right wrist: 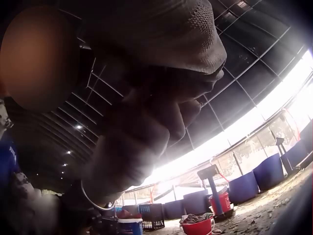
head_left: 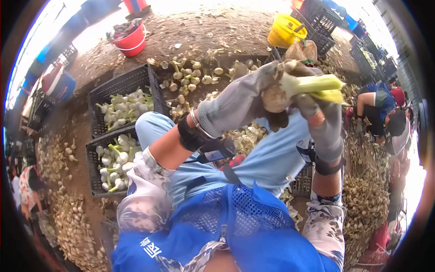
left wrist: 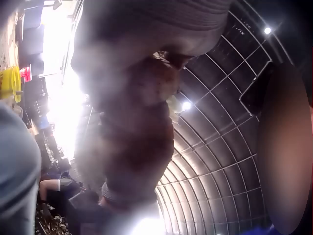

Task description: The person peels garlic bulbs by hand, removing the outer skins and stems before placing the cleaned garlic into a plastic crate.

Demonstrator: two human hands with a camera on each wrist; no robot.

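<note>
Both hands wear grey knit gloves and meet in front of the knees around one garlic bulb (head_left: 274,98) with a thick pale green stalk (head_left: 319,84). My left hand (head_left: 244,97) grips the bulb from the left, its fingers partly behind it. From the right, my right hand (head_left: 325,129) holds at the base of the stalk, fingers curled below it; skin shows at one finger. The stalk points right. In the left wrist view the gloved hands (left wrist: 142,98) are dark and blurred; in the right wrist view the gloves (right wrist: 161,107) hide the bulb.
Two black crates (head_left: 93,171) of trimmed garlic stand at the left. Untrimmed bulbs (head_left: 188,75) lie on the ground ahead, near a red bucket (head_left: 131,44) and a yellow bucket (head_left: 283,34). Garlic heaps (head_left: 74,229) flank me; another person (head_left: 385,111) crouches at the right.
</note>
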